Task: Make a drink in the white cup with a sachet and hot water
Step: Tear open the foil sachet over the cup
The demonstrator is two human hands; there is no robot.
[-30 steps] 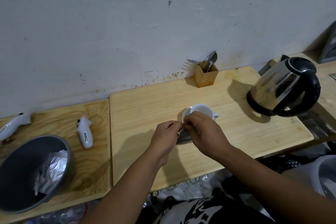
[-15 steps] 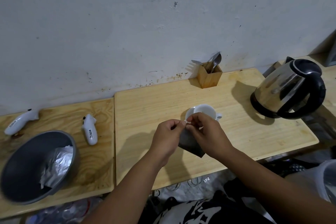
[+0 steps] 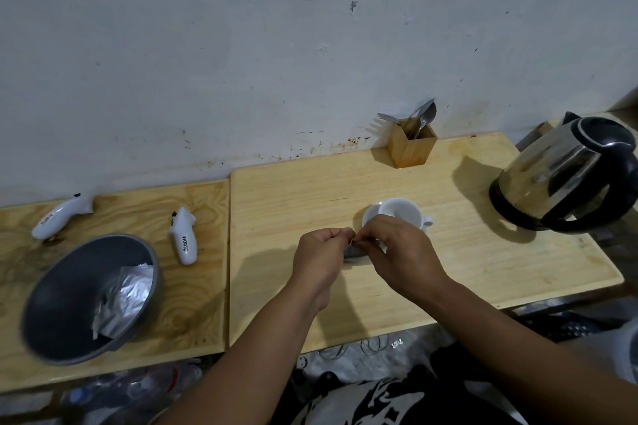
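Observation:
The white cup (image 3: 400, 212) stands on the light wooden board (image 3: 483, 269), just behind my hands. A dark grey sachet (image 3: 355, 255) hangs between my hands, mostly hidden by them. My left hand (image 3: 321, 259) and my right hand (image 3: 400, 252) both pinch its top edge, fingertips almost touching. The steel kettle (image 3: 566, 176) with a black handle sits at the right end of the board.
A wooden holder (image 3: 411, 148) with a spoon and fork stands against the wall. On the left board lie two white controllers (image 3: 184, 235) (image 3: 60, 217) and a grey bowl (image 3: 62, 304) holding crumpled foil wrappers. The board's front edge runs just below my forearms.
The sachet hung lower and showed more half a second ago; now it is drawn up behind my hands, which stay pinched together near the cup. The view shifted slightly.

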